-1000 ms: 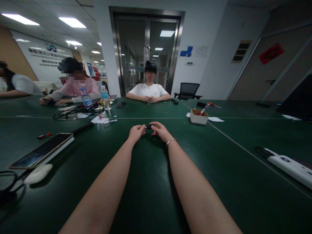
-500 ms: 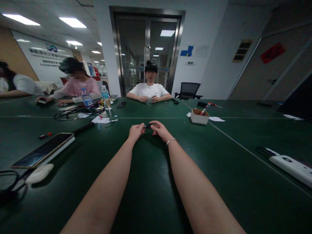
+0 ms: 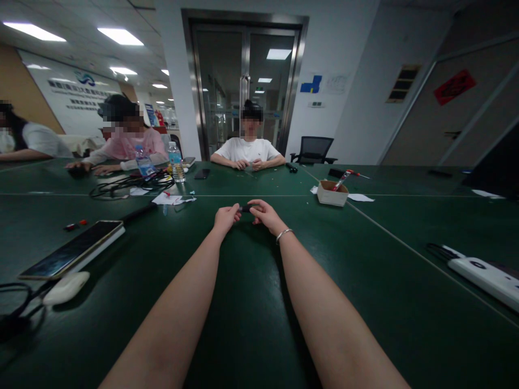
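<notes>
Between your two hands, just above the green tabletop [image 3: 251,302] and well out in front of you, sits a small dark piece [image 3: 245,208], lying roughly crosswise. Your left hand [image 3: 227,220] pinches its left end with thumb and fingertips; your right hand [image 3: 267,216], with a silver bracelet [image 3: 284,235] at the wrist, has the other end in a narrow, curled pinch. Neither hand is spread wide, and only the short middle stretch shows between your fingers.

The piece is small and dim in this view, so take its make-up as a fair guess: it looks light and stiff, perhaps with a smooth shell that could slide under dry fingertips. You'd want firm but modest pressure, thumb against fingers at each end, with the two ends held in line so that no sideways bend loads the middle. Whether it is fragile, you can't tell from here, so a hard squeeze or twist would be unwise.

Nearer you on the left lie a phone [image 3: 75,248] and a rounded white case [image 3: 67,288]; a small open box [image 3: 331,195] stands off to the right, well apart from your fingers.
</notes>
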A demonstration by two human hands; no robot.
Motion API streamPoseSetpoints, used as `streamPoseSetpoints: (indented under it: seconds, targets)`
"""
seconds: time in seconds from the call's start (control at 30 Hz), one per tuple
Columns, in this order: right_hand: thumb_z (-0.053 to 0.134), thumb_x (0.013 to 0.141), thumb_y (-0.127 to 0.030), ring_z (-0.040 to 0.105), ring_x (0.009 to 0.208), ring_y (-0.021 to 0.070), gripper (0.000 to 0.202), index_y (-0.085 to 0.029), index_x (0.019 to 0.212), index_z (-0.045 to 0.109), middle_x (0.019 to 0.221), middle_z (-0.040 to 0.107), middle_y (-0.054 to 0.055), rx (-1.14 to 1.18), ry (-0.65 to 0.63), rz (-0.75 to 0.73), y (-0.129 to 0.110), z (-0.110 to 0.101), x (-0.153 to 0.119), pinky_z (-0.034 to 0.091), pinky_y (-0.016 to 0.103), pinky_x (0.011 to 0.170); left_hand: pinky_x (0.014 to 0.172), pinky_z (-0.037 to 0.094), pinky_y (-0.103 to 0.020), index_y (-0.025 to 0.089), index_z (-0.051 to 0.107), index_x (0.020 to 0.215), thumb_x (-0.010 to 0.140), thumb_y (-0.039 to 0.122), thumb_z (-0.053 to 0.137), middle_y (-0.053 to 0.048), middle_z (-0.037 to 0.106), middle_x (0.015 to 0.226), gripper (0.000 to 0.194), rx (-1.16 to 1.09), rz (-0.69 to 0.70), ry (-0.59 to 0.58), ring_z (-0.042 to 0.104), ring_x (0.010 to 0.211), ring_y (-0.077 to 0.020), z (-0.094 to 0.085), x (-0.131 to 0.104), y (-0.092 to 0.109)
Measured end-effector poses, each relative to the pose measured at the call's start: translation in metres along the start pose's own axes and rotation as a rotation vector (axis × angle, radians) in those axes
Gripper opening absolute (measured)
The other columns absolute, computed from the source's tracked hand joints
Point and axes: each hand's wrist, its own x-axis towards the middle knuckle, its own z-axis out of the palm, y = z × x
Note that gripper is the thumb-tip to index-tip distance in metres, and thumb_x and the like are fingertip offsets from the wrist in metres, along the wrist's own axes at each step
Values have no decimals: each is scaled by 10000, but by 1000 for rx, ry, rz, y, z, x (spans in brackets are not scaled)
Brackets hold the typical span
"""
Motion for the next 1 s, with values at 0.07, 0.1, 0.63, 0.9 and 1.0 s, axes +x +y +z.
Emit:
streamPoseSetpoints:
  seconds: [0.07,0.1,0.63,0.9,1.0]
  targets:
    - [666,751,-272,475,412,15,282,-215,1012,575,826,622,-18,7,-2,3,0,-1,-1,484,171,432,504,374,-253,154,611,569,726,523,558,-40,580,531,404,1,-1,-17,480,467,-111,0,1,-1]
    - [666,753,-270,478,415,15,279,-214,1010,576,825,623,-19,11,-3,4,1,-1,-1,488,172,439,504,372,-252,155,611,575,721,526,563,-40,581,535,402,-3,-3,-26,480,471,-111,0,1,-1]
    - [673,750,-291,482,381,23,256,-189,964,579,719,672,-22,56,36,4,7,-5,0,521,211,500,531,376,-215,165,658,845,624,369,668,-37,644,725,300,-85,62,-98,560,671,-138,1,-9,9]
    - [660,765,-285,483,377,31,234,-186,965,588,692,676,-16,63,44,21,6,-5,0,524,216,509,549,388,-225,177,651,861,630,340,672,-24,633,719,283,-91,113,-117,563,674,-141,0,-9,8]
    - [649,775,-267,477,375,29,219,-184,969,587,691,680,-14,66,52,24,5,-4,0,526,215,517,553,395,-229,174,639,863,658,394,656,-39,649,772,301,-113,76,-103,576,688,-145,1,-8,7]
